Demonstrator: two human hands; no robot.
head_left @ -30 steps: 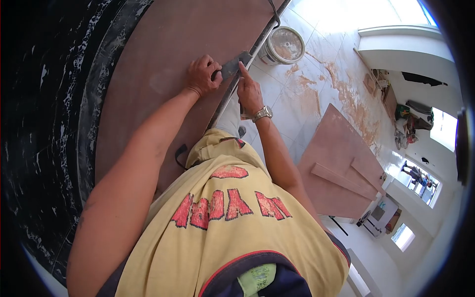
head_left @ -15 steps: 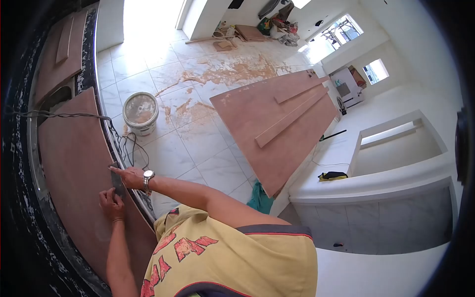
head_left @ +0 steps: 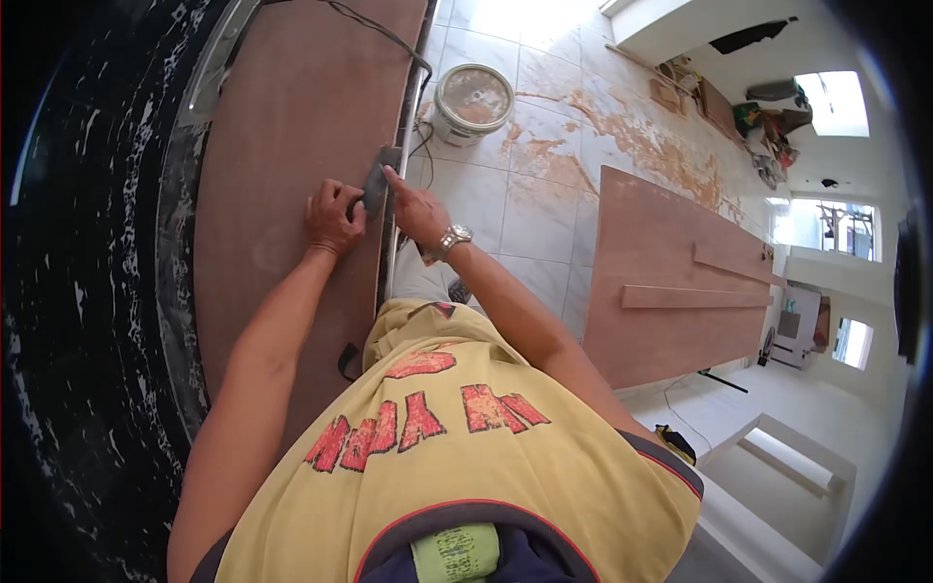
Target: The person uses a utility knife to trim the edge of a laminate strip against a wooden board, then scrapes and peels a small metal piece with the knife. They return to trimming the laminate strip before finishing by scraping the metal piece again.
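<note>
A reddish-brown plywood panel (head_left: 282,126) lies flat in front of me, on the left of the view. At its right edge is a dark grey flat strip (head_left: 376,190), in line with that edge. My left hand (head_left: 335,219) is closed, fingers curled on the panel and thumb at the strip's left side. My right hand (head_left: 420,214), below a metal wristwatch (head_left: 453,238), grips the strip from the right, its index finger pressed along the top. The undersides of the fingers are hidden.
A lidded bucket (head_left: 473,102) stands on the tiled floor beside the panel. A dark cable (head_left: 384,34) crosses the panel's far end. Right of me lies another large panel (head_left: 671,335) bearing two narrow boards. Brown dust (head_left: 641,126) covers part of the floor. Black marbled stone (head_left: 97,243) borders the left.
My view has turned and tipped further down, so the panel, bucket and hands appear further right and higher. Both hands stay at the strip on the panel's edge.
</note>
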